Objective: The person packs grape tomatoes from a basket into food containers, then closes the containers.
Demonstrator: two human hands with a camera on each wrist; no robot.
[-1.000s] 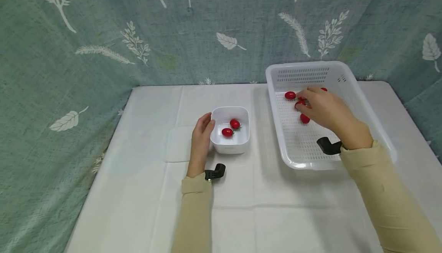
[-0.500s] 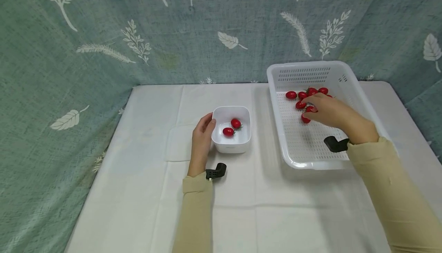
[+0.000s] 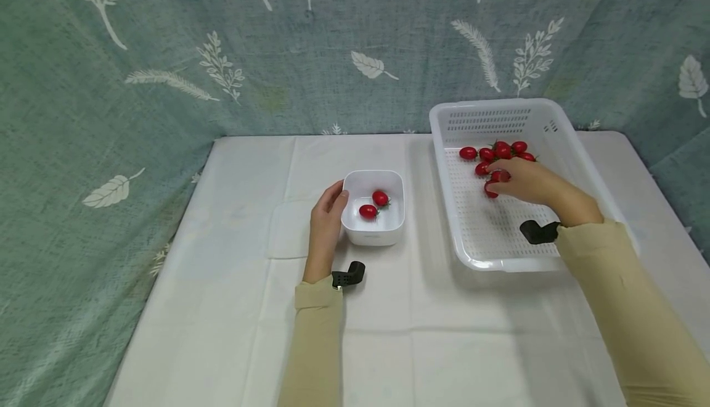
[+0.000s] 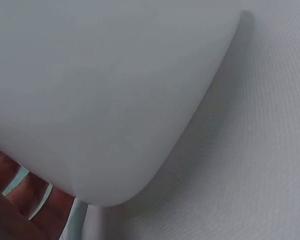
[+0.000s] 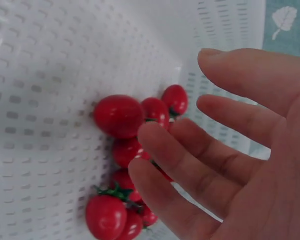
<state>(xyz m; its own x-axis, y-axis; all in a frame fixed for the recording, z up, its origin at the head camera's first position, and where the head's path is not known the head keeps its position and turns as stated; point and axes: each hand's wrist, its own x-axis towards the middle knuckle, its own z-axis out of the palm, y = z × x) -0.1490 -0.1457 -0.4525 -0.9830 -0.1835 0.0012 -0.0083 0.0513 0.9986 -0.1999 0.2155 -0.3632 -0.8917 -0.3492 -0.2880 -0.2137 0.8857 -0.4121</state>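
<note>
Two red cherry tomatoes (image 3: 368, 211) with green stems lie inside a small white square container (image 3: 373, 238). My left hand (image 3: 326, 222) holds this container at its left side, thumb at the rim. In the left wrist view, some fingers (image 4: 32, 192) show past the container's edge. On the right, several more cherry tomatoes (image 3: 501, 150) are grouped in a white slotted basket (image 3: 488, 240). My right hand (image 3: 535, 185) is over them, fingers loosely bent and spread. The right wrist view shows its fingertips close to a cherry tomato (image 5: 118, 116), with none gripped; contact cannot be told.
A flat, pale square piece like a lid (image 3: 288, 231) lies left of the container, partly behind the left hand. White cloth covers the table (image 3: 377, 357). A green leaf-patterned curtain (image 3: 333, 86) hangs along the back and left.
My right hand has drawn back to the right and toward the near tomatoes, uncovering several tomatoes behind it. The left hand and container stay in place.
</note>
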